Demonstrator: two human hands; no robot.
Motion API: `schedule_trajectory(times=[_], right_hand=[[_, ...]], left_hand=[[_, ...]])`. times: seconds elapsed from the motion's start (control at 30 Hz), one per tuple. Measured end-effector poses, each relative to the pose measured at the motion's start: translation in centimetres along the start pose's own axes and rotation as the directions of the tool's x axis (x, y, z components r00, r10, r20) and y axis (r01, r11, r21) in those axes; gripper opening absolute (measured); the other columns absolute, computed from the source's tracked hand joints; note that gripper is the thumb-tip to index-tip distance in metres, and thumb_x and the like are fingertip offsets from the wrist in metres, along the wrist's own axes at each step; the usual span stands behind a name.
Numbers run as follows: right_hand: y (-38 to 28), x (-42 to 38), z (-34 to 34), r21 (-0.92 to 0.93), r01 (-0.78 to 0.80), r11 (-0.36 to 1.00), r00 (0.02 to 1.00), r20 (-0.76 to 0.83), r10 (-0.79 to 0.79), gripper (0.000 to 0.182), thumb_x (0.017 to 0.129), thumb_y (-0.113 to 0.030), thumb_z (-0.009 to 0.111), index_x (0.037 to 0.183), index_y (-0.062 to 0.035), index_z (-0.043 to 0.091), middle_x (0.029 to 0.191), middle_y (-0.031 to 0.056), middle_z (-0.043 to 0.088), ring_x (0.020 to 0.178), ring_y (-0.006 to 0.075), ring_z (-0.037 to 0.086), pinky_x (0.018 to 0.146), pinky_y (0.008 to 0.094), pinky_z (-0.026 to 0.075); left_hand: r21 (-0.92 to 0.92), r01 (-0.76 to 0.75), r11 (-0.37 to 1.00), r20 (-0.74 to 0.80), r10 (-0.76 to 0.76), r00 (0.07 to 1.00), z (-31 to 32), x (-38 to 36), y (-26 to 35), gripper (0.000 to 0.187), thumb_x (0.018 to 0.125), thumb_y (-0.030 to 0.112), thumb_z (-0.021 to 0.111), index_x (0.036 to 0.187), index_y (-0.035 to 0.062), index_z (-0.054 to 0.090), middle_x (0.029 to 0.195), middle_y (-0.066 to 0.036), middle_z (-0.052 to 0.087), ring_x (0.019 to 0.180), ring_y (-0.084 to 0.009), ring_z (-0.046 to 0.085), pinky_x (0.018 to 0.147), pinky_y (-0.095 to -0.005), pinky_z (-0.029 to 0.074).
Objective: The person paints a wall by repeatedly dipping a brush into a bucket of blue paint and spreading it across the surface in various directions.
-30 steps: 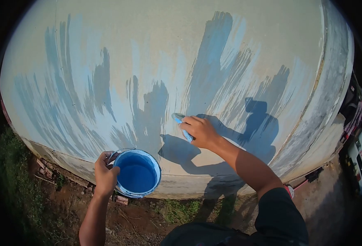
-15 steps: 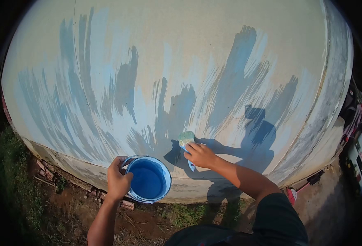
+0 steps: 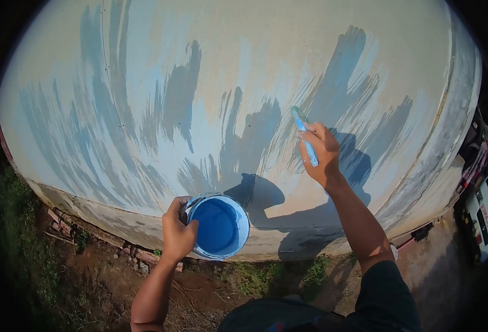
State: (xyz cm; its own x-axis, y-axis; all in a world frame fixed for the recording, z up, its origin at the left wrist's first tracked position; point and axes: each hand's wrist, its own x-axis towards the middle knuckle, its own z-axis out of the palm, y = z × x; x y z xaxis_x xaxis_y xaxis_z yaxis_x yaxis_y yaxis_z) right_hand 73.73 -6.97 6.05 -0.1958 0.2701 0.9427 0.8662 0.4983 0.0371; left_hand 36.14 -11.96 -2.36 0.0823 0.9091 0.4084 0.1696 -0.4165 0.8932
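Note:
My left hand [image 3: 178, 231] is closed on the rim and handle side of a small bucket [image 3: 243, 227] with blue paint [image 3: 216, 226] inside. In my right hand [image 3: 322, 152] is a paintbrush [image 3: 306, 141] with a blue handle, its bristles up against the wall. The pale wall [image 3: 288, 50] carries broad, streaky strokes of blue and grey-blue paint [image 3: 180, 102], fanning upward. The brush overlaps streaks right of the wall's middle. My shadow [image 3: 354, 163] falls on the wall beside and below my right hand.
Weeds [image 3: 17, 221] and bare soil [image 3: 100, 282] lie along the foot of the wall, with broken bricks [image 3: 61, 224] at the left. A weathered corner edge [image 3: 421, 149] bounds the wall at right. Beyond it stands a white vehicle [image 3: 483, 218] with red lettering.
My right hand has raised the paintbrush up and to the right across the wall. The bucket in my left hand has shifted slightly right and up, and the view has moved a little.

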Motion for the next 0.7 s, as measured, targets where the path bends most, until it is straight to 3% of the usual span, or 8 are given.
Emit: schedule_trajectory(times=[0.03,0.1,0.13,0.2,0.3,0.4,0.43,0.7], right_hand=[[-0.7,-0.3,0.3,0.024,0.003,1.000,1.000,0.006,-0.003,0.026,0.076,0.007,0.077,0.100,-0.0030,0.075,0.102,0.0161,0.069,0.093,0.0335,0.071,0.075,0.0403,0.058],[-2.7,-0.9,0.0,0.655,-0.123,0.746,0.992,0.085,0.089,0.022,0.080,0.001,0.082,0.102,-0.0017,0.075,0.105,0.0158,0.075,0.090,0.0293,0.074,0.071,0.0367,0.058],[-4.4,-0.4,-1.4,0.672,-0.130,0.729,0.991,0.100,0.085,0.022,0.080,0.001,0.082,0.102,-0.0017,0.075,0.105,0.0158,0.075,0.090,0.0293,0.074,0.071,0.0367,0.058],[-7.2,0.9,-4.4,0.638,-0.294,0.712,0.861,0.500,-0.093,0.021,0.082,0.001,0.082,0.103,-0.0020,0.076,0.107,0.0182,0.078,0.089,0.0284,0.076,0.072,0.0372,0.058],[-8.2,-0.6,-2.7,0.833,-0.263,0.487,0.808,0.466,-0.361,0.020,0.084,0.000,0.081,0.104,-0.0030,0.078,0.109,0.0195,0.079,0.089,0.0282,0.077,0.069,0.0373,0.058],[-10.0,-2.0,-1.8,0.749,-0.398,0.530,0.707,0.619,-0.343,0.022,0.084,0.000,0.081,0.107,-0.0034,0.078,0.109,0.0178,0.078,0.088,0.0289,0.077,0.069,0.0364,0.058],[-10.3,-2.5,-1.1,0.722,-0.391,0.571,0.677,0.646,-0.353,0.021,0.083,0.001,0.081,0.104,0.0006,0.077,0.110,0.0190,0.078,0.095,0.0361,0.077,0.079,0.0423,0.061],[-13.2,-4.5,1.0,0.590,-0.392,0.706,0.501,0.780,-0.374,0.022,0.082,-0.002,0.078,0.104,-0.0061,0.078,0.097,0.0101,0.075,0.079,0.0326,0.071,0.071,0.0426,0.056]], left_hand=[[0.032,0.004,0.999,-0.002,-0.004,1.000,0.0,-0.2,0.2,0.043,0.077,-0.016,0.055,0.120,-0.0084,0.059,0.106,-0.013,0.070,0.093,-0.0111,0.065,0.081,-0.0248,0.052],[-0.018,-0.025,1.000,-0.040,0.024,0.999,0.3,-0.2,-0.5,0.043,0.078,-0.016,0.054,0.120,-0.0083,0.059,0.106,-0.014,0.070,0.095,-0.0117,0.066,0.084,-0.0256,0.053],[-0.078,-0.066,0.995,-0.056,0.062,0.997,0.4,-0.3,-0.8,0.043,0.079,-0.016,0.054,0.121,-0.0082,0.059,0.107,-0.014,0.071,0.098,-0.0123,0.067,0.086,-0.0264,0.054],[-0.083,-0.042,0.996,-0.049,0.038,0.998,0.2,-0.3,-0.6,0.043,0.081,-0.015,0.053,0.123,-0.0082,0.058,0.108,-0.015,0.071,0.102,-0.0141,0.068,0.090,-0.0284,0.054],[-0.094,-0.098,0.991,-0.001,0.098,0.995,0.7,-0.4,-0.5,0.043,0.081,-0.014,0.053,0.123,-0.0081,0.059,0.108,-0.016,0.072,0.106,-0.0169,0.070,0.094,-0.0304,0.054],[-0.026,-0.134,0.991,0.012,0.135,0.991,1.5,-0.9,-0.8,0.042,0.081,-0.013,0.055,0.122,-0.0082,0.060,0.104,-0.017,0.074,0.102,-0.0167,0.071,0.092,-0.0309,0.056],[-0.011,-0.069,0.998,0.067,0.069,0.995,1.3,-1.2,-0.9,0.048,0.079,-0.016,0.050,0.126,-0.0094,0.056,0.115,-0.016,0.069,0.111,-0.0169,0.067,0.099,-0.0300,0.052],[0.064,-0.129,0.989,0.031,0.128,0.991,2.6,-2.6,-0.2,0.045,0.080,-0.015,0.051,0.124,-0.0095,0.058,0.110,-0.017,0.073,0.106,-0.0147,0.069,0.093,-0.0290,0.055]])
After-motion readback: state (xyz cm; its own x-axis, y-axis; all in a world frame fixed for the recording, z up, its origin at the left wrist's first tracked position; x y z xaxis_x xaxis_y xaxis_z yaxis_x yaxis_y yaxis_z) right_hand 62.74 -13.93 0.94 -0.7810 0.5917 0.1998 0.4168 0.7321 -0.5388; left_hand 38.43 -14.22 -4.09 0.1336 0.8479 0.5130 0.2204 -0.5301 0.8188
